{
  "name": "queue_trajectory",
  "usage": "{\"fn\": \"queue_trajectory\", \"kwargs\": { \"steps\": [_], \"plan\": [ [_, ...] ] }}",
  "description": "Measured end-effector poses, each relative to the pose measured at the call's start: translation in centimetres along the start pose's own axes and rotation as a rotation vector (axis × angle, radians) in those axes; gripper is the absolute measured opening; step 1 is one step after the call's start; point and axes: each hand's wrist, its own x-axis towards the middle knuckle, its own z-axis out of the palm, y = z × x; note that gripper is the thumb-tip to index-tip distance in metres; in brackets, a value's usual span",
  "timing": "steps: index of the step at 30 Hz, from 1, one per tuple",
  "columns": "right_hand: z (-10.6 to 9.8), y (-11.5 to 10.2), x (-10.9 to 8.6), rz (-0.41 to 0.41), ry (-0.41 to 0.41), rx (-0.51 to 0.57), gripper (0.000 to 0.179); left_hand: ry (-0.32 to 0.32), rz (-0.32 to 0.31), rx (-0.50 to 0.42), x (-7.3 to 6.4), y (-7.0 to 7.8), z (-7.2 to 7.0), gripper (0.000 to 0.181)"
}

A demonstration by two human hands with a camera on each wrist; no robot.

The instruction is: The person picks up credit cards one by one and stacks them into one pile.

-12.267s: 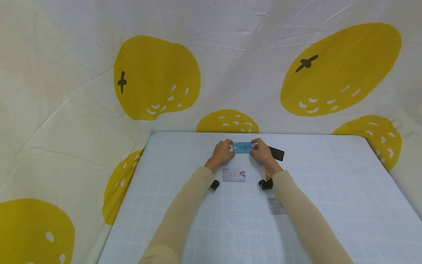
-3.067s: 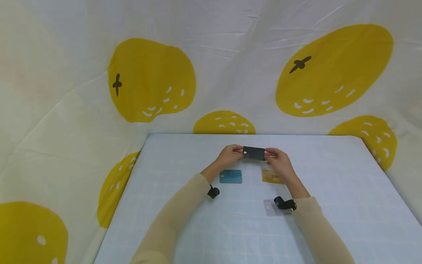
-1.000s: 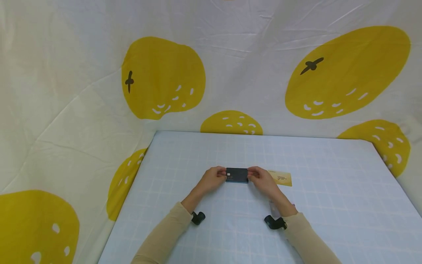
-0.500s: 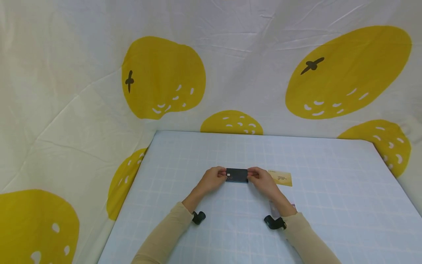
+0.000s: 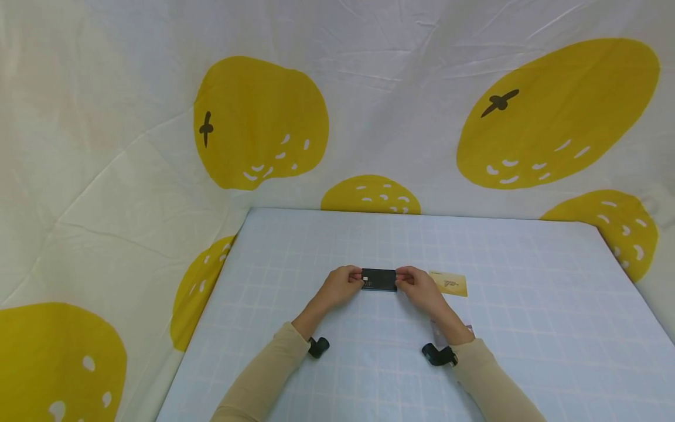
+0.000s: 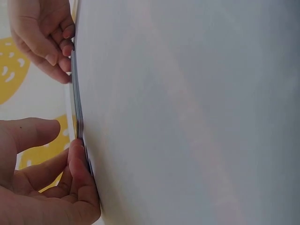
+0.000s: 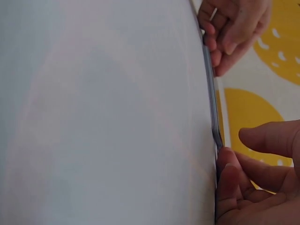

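Observation:
A black card (image 5: 378,280) marked VIP lies on top of a thin stack of cards (image 6: 77,101) on the table, in the middle of the head view. My left hand (image 5: 338,287) touches the stack's left end with its fingertips. At the right end, the fingertips of my right hand (image 5: 420,288) touch the stack in the same way. Both wrist views show the thumbs raised apart from the cards, with only fingers against the ends. A gold card (image 5: 449,283) lies just right of my right hand. Partly hidden under my right forearm is a pale purple-edged card (image 5: 437,334).
Pale checked cloth (image 5: 527,328) covers the table. Behind and to the left hangs a white curtain (image 5: 390,117) with yellow fruit prints. Small black wrist cameras sit on both wrists, the left camera (image 5: 319,347) and the right camera (image 5: 437,354).
About three seconds ago both hands held the black card in the air behind a blue card. The black card now covers the stack. Over the last second the hands have barely moved.

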Motion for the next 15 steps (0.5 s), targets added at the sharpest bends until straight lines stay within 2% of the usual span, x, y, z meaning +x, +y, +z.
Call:
{"fn": "queue_trajectory", "kwargs": {
  "steps": [9,15],
  "plan": [
    [-0.09,0.09,0.05,0.006,0.002,0.022,0.032,0.018,-0.022,-0.008,-0.39,0.14,-0.03,0.034],
    [-0.51,-0.26,-0.10,0.022,-0.009,0.039,0.034,0.032,0.012,-0.010,-0.51,0.16,0.03,0.034]
  ]
}}
